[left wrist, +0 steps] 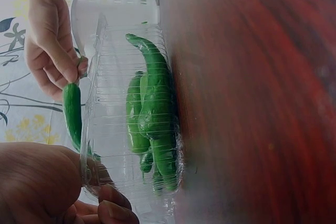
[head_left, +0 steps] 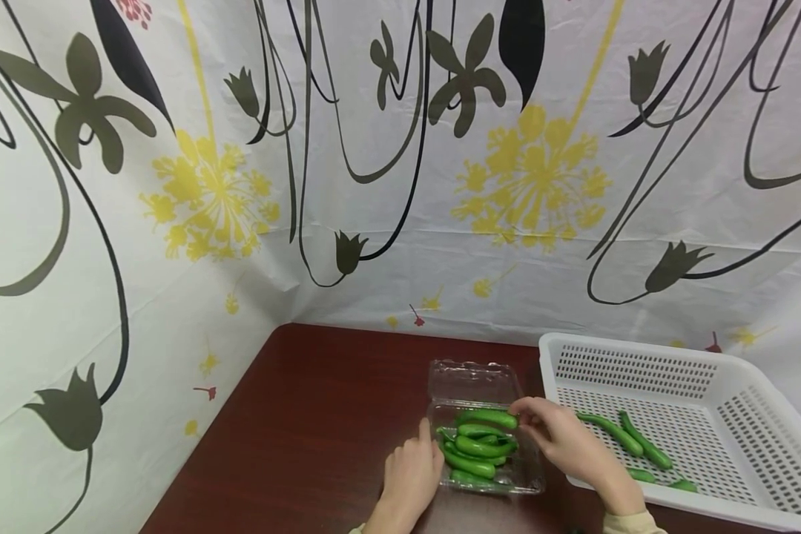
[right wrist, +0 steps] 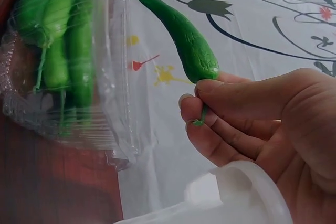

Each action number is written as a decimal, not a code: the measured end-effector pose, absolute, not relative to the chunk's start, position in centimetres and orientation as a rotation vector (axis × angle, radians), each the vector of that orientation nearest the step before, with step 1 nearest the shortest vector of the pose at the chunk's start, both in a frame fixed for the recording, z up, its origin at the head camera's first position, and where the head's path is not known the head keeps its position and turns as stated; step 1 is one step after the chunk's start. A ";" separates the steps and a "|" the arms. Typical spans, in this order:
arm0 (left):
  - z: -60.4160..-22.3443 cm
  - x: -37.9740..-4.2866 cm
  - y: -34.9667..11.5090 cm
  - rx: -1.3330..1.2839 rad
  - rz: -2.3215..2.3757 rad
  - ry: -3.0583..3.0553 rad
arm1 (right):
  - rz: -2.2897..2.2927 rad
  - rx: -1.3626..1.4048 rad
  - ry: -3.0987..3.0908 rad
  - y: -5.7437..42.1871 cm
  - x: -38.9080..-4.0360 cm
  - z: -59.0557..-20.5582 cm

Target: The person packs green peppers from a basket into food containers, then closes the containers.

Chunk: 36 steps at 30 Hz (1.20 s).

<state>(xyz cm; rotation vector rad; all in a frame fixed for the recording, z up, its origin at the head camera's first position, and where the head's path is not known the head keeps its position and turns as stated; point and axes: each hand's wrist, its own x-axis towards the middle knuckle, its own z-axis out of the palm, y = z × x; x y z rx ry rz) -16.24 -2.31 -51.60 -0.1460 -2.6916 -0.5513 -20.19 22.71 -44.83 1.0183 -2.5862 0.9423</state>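
Observation:
My right hand [head_left: 567, 441] pinches a green chili pepper [right wrist: 181, 38] by its stem between thumb and fingers. That pepper hangs level over the far side of a clear plastic clamshell box [head_left: 532, 466], its tip pointing left. Several green peppers [head_left: 474, 447] lie piled inside the box, seen through its ribbed wall in both wrist views. At the box's left side, my left hand [head_left: 410, 475] grips the rim, fingers curled at the outer wall in the left wrist view. The box's lid [head_left: 474, 383] is folded back, away from me.
A white perforated plastic basket [head_left: 714, 437] stands right of the box, with several green peppers [head_left: 647, 443] on its floor. Both sit on a dark red table [head_left: 307, 430]. A floral-printed white sheet [head_left: 400, 200] hangs behind the table and along its left.

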 end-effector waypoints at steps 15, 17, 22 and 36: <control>-51.6 -16.1 -2.2 -0.134 -0.540 -2.696 | 0.954 1.002 -2.665 22.0 -20.0 -45.1; -51.5 -16.2 -2.3 -0.134 -0.539 -2.696 | 0.954 1.020 -2.650 21.9 -20.1 -45.3; -51.5 -16.2 -2.3 -0.144 -0.553 -2.701 | 0.953 1.047 -2.628 21.5 -20.1 -45.6; -51.3 -16.2 -2.3 -0.145 -0.578 -2.726 | 0.859 1.097 -2.603 20.9 -20.1 -45.9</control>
